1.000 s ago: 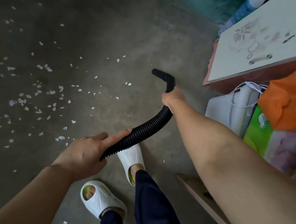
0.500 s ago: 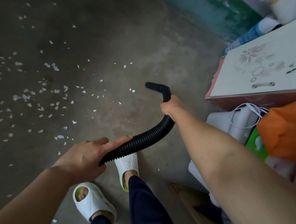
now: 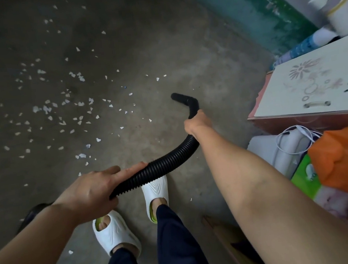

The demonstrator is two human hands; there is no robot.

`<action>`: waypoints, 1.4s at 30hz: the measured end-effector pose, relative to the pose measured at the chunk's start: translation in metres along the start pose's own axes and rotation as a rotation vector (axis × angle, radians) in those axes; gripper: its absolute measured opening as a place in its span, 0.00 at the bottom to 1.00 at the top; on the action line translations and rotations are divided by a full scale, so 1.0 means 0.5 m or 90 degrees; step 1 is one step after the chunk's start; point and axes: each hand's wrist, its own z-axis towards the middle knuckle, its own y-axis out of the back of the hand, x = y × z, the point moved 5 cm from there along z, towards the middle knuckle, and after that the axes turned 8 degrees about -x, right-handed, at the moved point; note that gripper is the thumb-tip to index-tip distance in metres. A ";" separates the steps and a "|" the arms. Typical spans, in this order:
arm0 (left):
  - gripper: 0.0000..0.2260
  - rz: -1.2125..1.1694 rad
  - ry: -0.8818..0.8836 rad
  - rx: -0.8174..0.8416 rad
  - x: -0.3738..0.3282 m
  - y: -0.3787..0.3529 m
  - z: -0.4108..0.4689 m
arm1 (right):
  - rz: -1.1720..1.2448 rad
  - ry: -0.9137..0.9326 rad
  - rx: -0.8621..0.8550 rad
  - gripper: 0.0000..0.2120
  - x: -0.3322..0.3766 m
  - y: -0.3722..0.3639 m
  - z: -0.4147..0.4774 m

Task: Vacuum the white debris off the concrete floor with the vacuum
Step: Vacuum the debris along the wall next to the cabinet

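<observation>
Frankly, my left hand (image 3: 89, 194) and right hand (image 3: 196, 122) grip the hose (image 3: 163, 165); a high nozzle (image 3: 183, 99) would miss the white debris (image 3: 70, 112).

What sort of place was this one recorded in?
Likely a home storage corner or utility room: a concrete floor, a wall with peeling green paint, and a white cabinet next to an orange cloth and other clutter.

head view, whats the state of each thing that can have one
hose: curved, held up by both hands
nozzle: bent, pointing left toward debris
left hand: grips hose's near end
right hand: grips hose behind nozzle
debris: scattered on floor, not vacuumed up
slippers: worn, on floor
</observation>
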 end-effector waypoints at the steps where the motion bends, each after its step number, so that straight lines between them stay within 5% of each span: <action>1: 0.48 -0.007 0.000 -0.005 -0.004 0.002 0.009 | 0.012 -0.010 -0.015 0.26 -0.001 0.010 0.009; 8: 0.48 -0.049 -0.038 -0.051 -0.039 -0.009 0.126 | 0.035 -0.082 -0.073 0.26 -0.010 0.080 0.108; 20: 0.47 -0.040 -0.043 -0.021 -0.056 0.000 0.168 | 0.001 -0.051 -0.009 0.21 -0.022 0.096 0.130; 42: 0.48 -0.024 0.050 -0.056 0.026 0.048 0.085 | -0.037 0.159 0.043 0.19 0.177 0.006 0.090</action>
